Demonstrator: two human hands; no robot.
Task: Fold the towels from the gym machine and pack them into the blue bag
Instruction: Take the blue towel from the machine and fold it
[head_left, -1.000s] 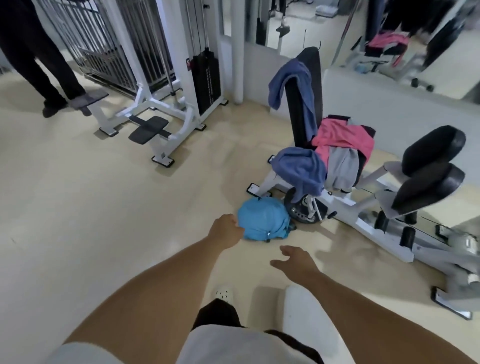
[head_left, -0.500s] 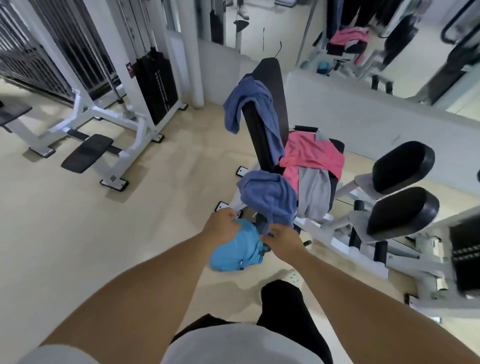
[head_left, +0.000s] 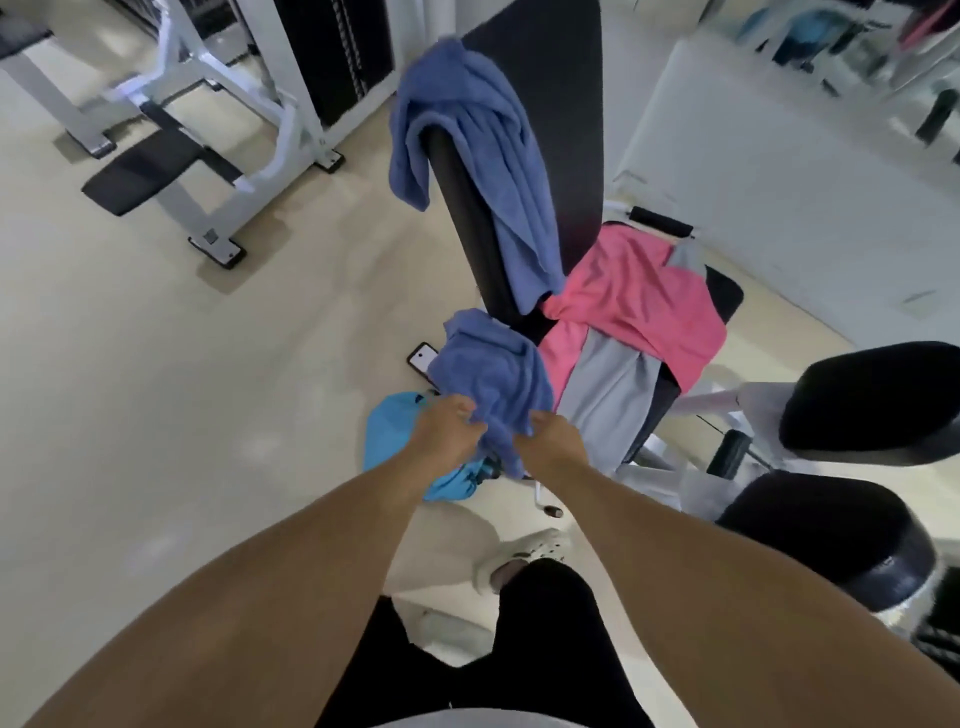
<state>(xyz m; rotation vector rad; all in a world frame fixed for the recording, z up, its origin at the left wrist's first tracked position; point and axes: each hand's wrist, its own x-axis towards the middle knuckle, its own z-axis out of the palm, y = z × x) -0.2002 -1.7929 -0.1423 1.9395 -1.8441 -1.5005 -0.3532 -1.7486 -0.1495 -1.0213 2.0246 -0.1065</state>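
A crumpled blue towel (head_left: 491, 371) hangs off the left side of the gym machine's seat. My left hand (head_left: 447, 434) and my right hand (head_left: 550, 441) both grip its lower edge. A second blue towel (head_left: 478, 156) is draped over the black backrest (head_left: 550, 130). On the seat lie a pink towel (head_left: 639, 306) and a grey towel (head_left: 608, 400). The light-blue bag (head_left: 387, 441) lies on the floor just below my left hand, partly hidden by it.
Two black leg pads (head_left: 878, 395) of the machine stick out at the right. A white weight machine (head_left: 228, 130) with a black footplate stands at the upper left. My white shoe (head_left: 524, 556) is on the beige floor below the hands.
I have stepped closer to the machine. Both hands rose from the bag and closed on the lower blue towel's bottom edge.
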